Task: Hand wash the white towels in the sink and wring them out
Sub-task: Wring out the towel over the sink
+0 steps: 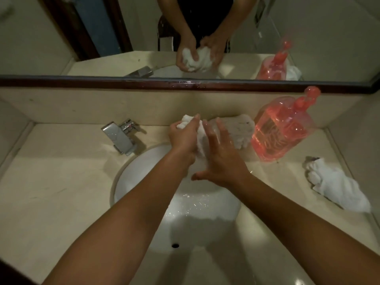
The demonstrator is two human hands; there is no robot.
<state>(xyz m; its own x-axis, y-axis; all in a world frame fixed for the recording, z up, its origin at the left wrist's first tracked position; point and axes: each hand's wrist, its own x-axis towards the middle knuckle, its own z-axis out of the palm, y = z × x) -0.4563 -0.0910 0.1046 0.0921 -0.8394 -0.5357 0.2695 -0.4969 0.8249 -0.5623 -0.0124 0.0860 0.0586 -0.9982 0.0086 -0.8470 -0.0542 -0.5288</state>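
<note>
Gripping bunched white towel (187, 121) in left hand (183, 138), fingers curled. Wrapping right hand (222, 159) round its other side, thumb out. Below both hands: sink (131, 175). Just beyond right fingertips: crumpled towel (238, 130). Further right: pink soap dispenser (281, 132), third towel (337, 188). Left of left hand: faucet (121, 136).

The sink (144, 182) sits in the countertop (51, 182), the faucet (121, 136) at its rear left rim. Over the sink's back edge the held towel (200, 140) is between the left hand (185, 136) and the right hand (220, 159). Just behind them a second towel (240, 128) lies on the countertop, the soap bottle (283, 130) just right of it. A third towel (337, 188) lies farther right, nearer the front
</note>
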